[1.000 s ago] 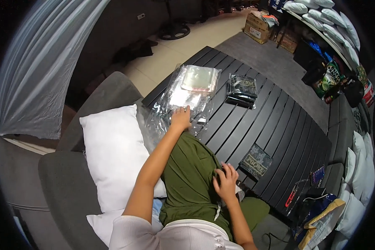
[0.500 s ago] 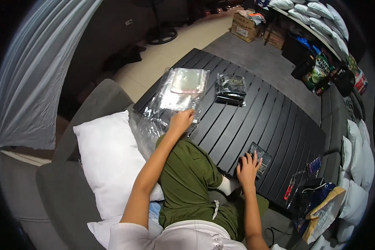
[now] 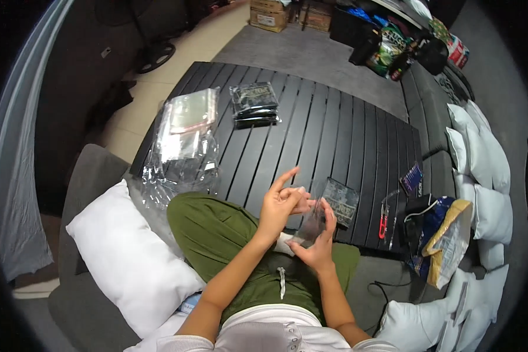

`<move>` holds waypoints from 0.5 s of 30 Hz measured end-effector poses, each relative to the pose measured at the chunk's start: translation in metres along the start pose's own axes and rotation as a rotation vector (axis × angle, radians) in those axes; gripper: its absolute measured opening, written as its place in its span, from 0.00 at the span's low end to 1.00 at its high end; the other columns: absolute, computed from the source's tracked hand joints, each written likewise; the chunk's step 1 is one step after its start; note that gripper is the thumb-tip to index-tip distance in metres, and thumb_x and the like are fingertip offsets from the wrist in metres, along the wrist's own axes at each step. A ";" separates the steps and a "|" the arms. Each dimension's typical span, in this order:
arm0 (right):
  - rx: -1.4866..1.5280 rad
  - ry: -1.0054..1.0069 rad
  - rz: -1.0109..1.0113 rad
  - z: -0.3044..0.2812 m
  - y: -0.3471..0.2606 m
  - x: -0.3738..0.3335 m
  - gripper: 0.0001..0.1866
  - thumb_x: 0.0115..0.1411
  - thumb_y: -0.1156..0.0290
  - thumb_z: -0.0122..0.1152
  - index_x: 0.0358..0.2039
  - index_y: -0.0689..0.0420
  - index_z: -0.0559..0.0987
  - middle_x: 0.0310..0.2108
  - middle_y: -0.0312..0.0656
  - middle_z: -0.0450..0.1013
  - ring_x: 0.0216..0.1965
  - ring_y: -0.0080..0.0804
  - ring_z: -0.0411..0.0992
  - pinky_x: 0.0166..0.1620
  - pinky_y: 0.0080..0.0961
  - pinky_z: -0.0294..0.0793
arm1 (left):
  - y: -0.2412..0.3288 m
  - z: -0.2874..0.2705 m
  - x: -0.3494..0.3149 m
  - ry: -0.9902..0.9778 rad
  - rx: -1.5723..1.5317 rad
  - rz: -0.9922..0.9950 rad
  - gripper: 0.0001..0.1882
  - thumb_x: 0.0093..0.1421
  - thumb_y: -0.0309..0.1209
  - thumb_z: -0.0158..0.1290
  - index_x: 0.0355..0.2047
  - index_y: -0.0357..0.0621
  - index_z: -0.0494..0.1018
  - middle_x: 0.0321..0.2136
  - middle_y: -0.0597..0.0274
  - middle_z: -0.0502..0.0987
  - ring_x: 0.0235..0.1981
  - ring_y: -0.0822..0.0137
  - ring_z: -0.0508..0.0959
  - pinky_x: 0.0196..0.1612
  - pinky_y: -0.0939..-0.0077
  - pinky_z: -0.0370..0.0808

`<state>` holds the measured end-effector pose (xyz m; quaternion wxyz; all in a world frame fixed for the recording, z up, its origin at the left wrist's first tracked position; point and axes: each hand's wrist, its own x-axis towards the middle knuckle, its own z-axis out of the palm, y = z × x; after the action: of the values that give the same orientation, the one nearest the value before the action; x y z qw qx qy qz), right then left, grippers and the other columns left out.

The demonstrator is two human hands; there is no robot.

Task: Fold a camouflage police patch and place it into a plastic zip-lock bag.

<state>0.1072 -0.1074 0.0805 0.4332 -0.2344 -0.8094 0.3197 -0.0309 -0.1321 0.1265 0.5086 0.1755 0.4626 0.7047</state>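
A small clear plastic bag (image 3: 311,226) is held up between my two hands, above my lap at the table's near edge. My left hand (image 3: 277,210) pinches one side of it with thumb and fingers, its index finger pointing outward. On the opposite side, my right hand (image 3: 318,243) grips the bag between thumb and fingers. Just beyond the right hand, a flat dark square item (image 3: 340,202) with pale lettering lies on the black slatted table (image 3: 293,146). At the table's left end rests a pile of clear plastic bags (image 3: 185,132).
A stack of dark plastic-wrapped packs (image 3: 255,105) stands on the far side. Toward the right lie a red cutter (image 3: 383,223), a purple packet (image 3: 412,179) and a blue-and-gold bag (image 3: 449,234). White pillows (image 3: 129,258) flank me on the sofa.
My left hand has come from the bag pile to my lap with one clear bag. My right hand has left the dark square item and now holds the bag too. The view has shifted right.
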 end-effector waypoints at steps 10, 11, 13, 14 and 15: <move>0.268 0.029 0.366 -0.058 -0.016 0.006 0.12 0.53 0.76 0.55 0.39 0.64 0.73 0.36 0.44 0.73 0.40 0.37 0.71 0.47 0.34 0.68 | 0.019 -0.001 -0.029 -0.144 1.118 0.581 0.22 0.48 0.37 0.60 0.44 0.46 0.74 0.35 0.61 0.69 0.41 0.63 0.69 0.44 0.70 0.68; 0.470 0.014 0.638 -0.064 -0.023 0.006 0.11 0.56 0.72 0.52 0.37 0.66 0.73 0.35 0.44 0.74 0.37 0.34 0.73 0.44 0.30 0.70 | 0.016 -0.006 -0.025 -0.118 1.122 0.544 0.24 0.41 0.39 0.64 0.40 0.50 0.76 0.34 0.62 0.67 0.39 0.61 0.65 0.44 0.69 0.64; 0.682 0.009 0.728 -0.069 -0.012 0.000 0.11 0.57 0.71 0.51 0.36 0.66 0.73 0.33 0.45 0.74 0.35 0.35 0.73 0.43 0.30 0.71 | 0.016 -0.012 -0.019 -0.153 1.184 0.647 0.19 0.43 0.38 0.63 0.36 0.47 0.76 0.39 0.63 0.68 0.39 0.64 0.66 0.43 0.72 0.66; 0.897 -0.002 0.811 -0.071 -0.005 -0.004 0.12 0.58 0.69 0.51 0.35 0.67 0.73 0.32 0.46 0.74 0.33 0.35 0.74 0.42 0.30 0.71 | 0.009 -0.016 -0.015 -0.165 1.203 0.719 0.17 0.44 0.37 0.62 0.34 0.45 0.76 0.42 0.63 0.68 0.37 0.66 0.68 0.42 0.74 0.67; 0.994 -0.008 0.865 -0.072 0.000 -0.008 0.13 0.58 0.68 0.51 0.35 0.66 0.73 0.31 0.49 0.75 0.32 0.36 0.75 0.41 0.29 0.72 | 0.002 -0.018 -0.013 -0.168 1.203 0.717 0.17 0.44 0.37 0.62 0.34 0.45 0.76 0.42 0.63 0.68 0.37 0.66 0.68 0.42 0.74 0.67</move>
<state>0.1722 -0.0899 0.1064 0.3194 -0.3094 -0.3997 0.8016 -0.0396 -0.1524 0.1214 0.0939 0.6215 0.6448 0.4350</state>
